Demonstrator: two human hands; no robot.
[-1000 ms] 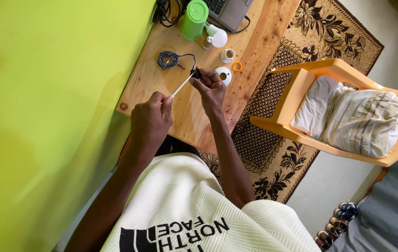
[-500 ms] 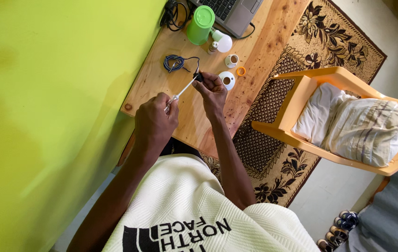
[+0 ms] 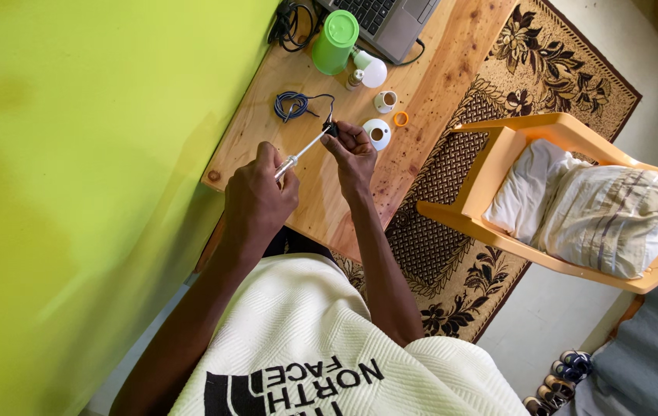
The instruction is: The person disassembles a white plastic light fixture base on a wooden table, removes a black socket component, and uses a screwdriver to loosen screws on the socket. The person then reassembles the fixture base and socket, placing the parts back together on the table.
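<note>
Left hand (image 3: 259, 202) grips a screwdriver (image 3: 302, 151); right hand (image 3: 353, 158) pinches, seemingly, a black fitting (image 3: 330, 128) over the wooden table (image 3: 437, 85).

Green lidded cup (image 3: 335, 41), grey laptop (image 3: 384, 21), orange plastic chair (image 3: 491, 200) with folded cloth (image 3: 591, 206), patterned rug (image 3: 452, 239), lime-green wall (image 3: 74, 177)

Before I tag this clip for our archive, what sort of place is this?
Most likely a room in a home, used as a small work corner. A wooden table with a laptop stands against a green wall, beside a patterned rug and a plastic chair piled with bedding.
</note>
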